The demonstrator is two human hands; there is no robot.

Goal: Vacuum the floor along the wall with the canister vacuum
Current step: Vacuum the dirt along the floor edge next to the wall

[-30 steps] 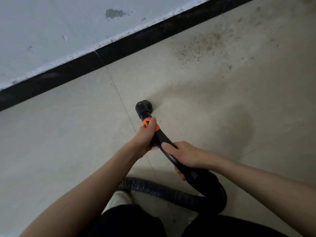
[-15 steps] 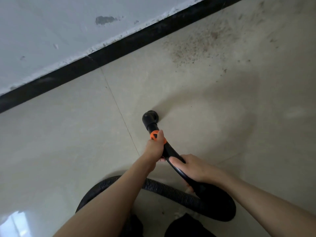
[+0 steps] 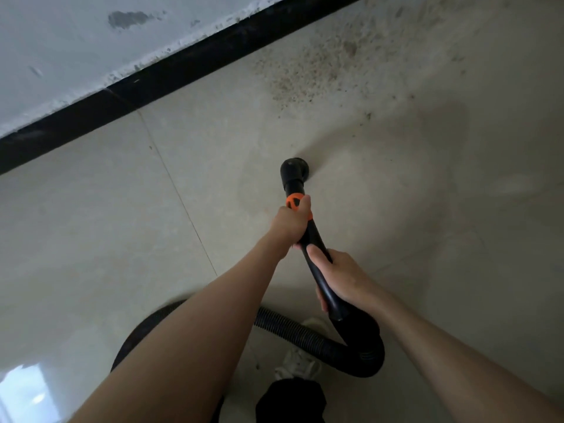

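Since half a second ago, your nozzle (image 3: 294,170) has shifted slightly rightward across the tile, away from the grout line (image 3: 180,203) and toward the dirt patch (image 3: 308,74), while both hands keep their places on the wand (image 3: 317,264).

Head view: your left hand (image 3: 290,222) grips the wand at the orange collar (image 3: 294,203), fingers wrapped round the far side and hidden from the camera; only the back of the hand and the thumb edge show. Your right hand (image 3: 341,276) holds the wand lower down, thumb laid along the top, fingers curled underneath and mostly out of sight. The nozzle's mouth faces the floor (image 3: 91,239), and whether it touches the tile cannot be told from above. It sits well apart from the black baseboard (image 3: 183,68) and short of the dirt patch, which lies near the baseboard, up and to the right. The ribbed hose (image 3: 305,334) loops from the wand's lower end behind your left forearm, where part of it is covered. The canister itself is out of view. A white shoe (image 3: 297,366) is partly covered by dark clothing (image 3: 290,401) at the bottom edge. The wall (image 3: 76,50) shows chipped paint above the baseboard; a bright reflection at the lower left corner is cut off by the frame.
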